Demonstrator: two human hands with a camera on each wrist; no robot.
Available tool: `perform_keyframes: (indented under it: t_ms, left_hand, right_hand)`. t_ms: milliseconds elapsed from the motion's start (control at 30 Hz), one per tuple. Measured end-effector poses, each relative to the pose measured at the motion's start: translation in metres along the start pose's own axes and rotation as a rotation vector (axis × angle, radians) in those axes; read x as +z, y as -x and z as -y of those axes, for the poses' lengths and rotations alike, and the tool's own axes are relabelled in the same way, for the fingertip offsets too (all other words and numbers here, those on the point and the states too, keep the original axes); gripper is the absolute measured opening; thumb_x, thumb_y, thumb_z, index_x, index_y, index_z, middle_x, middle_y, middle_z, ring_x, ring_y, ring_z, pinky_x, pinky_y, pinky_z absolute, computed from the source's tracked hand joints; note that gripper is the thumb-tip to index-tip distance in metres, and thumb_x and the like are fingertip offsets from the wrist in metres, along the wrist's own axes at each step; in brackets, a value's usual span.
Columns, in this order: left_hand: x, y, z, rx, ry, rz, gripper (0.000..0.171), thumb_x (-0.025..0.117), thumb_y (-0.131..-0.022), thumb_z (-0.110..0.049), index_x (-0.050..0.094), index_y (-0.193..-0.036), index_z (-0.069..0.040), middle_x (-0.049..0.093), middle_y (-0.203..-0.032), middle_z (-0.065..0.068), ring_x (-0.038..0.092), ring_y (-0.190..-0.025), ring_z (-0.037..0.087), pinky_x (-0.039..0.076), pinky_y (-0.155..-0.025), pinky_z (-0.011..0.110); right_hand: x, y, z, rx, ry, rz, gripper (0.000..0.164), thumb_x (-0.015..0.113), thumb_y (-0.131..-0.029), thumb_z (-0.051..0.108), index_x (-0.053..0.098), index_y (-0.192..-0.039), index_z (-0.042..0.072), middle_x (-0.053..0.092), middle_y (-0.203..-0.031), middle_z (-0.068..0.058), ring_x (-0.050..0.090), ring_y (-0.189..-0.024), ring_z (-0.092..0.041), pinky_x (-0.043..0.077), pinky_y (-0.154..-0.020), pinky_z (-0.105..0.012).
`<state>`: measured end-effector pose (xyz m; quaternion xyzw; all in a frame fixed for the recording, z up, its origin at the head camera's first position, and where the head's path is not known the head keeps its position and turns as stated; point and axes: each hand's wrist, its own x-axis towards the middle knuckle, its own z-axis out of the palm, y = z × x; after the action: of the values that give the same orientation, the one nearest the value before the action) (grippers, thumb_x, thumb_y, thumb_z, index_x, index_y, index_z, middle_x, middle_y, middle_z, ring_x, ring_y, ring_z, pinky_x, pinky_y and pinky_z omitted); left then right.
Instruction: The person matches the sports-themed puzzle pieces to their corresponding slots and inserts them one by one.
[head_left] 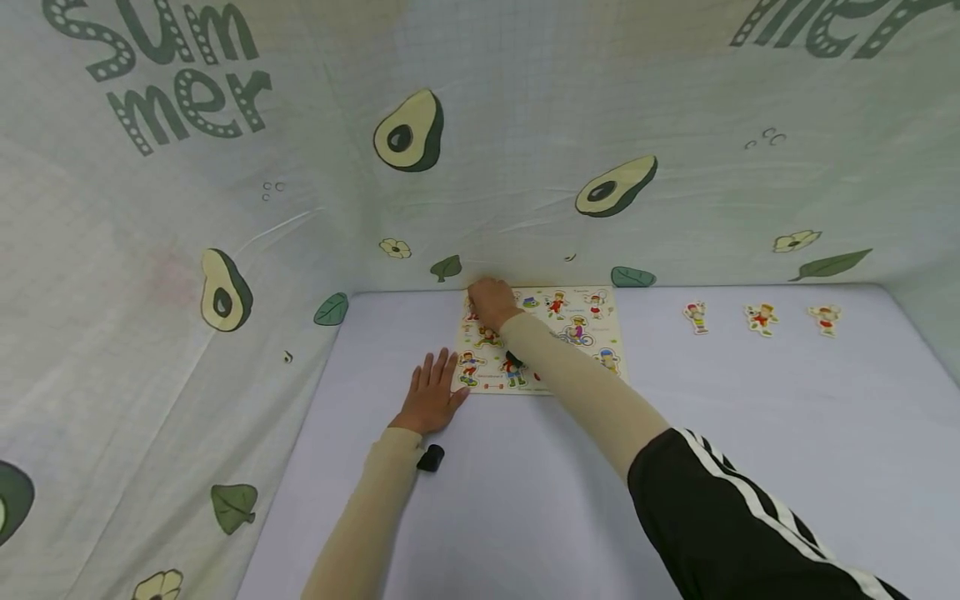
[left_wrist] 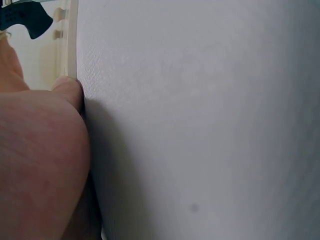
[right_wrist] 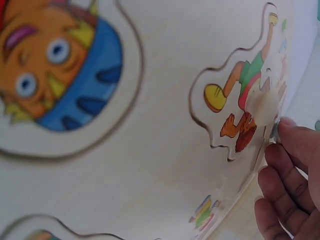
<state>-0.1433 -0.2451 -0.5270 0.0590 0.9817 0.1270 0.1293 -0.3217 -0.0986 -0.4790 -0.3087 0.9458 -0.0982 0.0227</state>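
Note:
A pale puzzle board point(head_left: 540, 387) with colourful figures lies flat against the back wall. At its far left corner my right hand point(head_left: 495, 304) is bent down with curled fingers. In the right wrist view the thumb and forefinger point(right_wrist: 292, 142) pinch something small at the board's edge, probably a puzzle piece, mostly hidden. A kicking-figure piece point(right_wrist: 250, 75) sits in its cutout beside them, and a blue-capped figure point(right_wrist: 75, 70) is closer. My left hand point(head_left: 430, 396) rests flat, fingers spread, its thumb point(left_wrist: 67, 90) touching the board's near left edge.
Three loose figure pieces lie in a row at the right: one point(head_left: 696, 317), a middle one point(head_left: 761, 319) and one farthest right point(head_left: 825, 320). A cloth wall point(head_left: 510, 125) printed with avocados rises behind the white table point(head_left: 712, 475) and at its left.

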Motion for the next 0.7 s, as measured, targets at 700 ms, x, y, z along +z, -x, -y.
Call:
perform_keyframes:
  t_ms: [700]
  left_hand:
    - [-0.0014, 0.0003, -0.0013, -0.014, 0.002, 0.012, 0.075, 0.043, -0.114, -0.044, 0.012, -0.170, -0.005, 0.004, -0.178, 0.019, -0.001, -0.163, 0.044, 0.006, -0.130, 0.061]
  right_hand:
    - [-0.0014, -0.0006, 0.0044, -0.006, 0.031, -0.010, 0.015, 0.065, -0.106, 0.013, 0.078, -0.107, 0.006, 0.078, -0.106, -0.010, 0.073, -0.100, -0.026, 0.060, -0.089, -0.041]
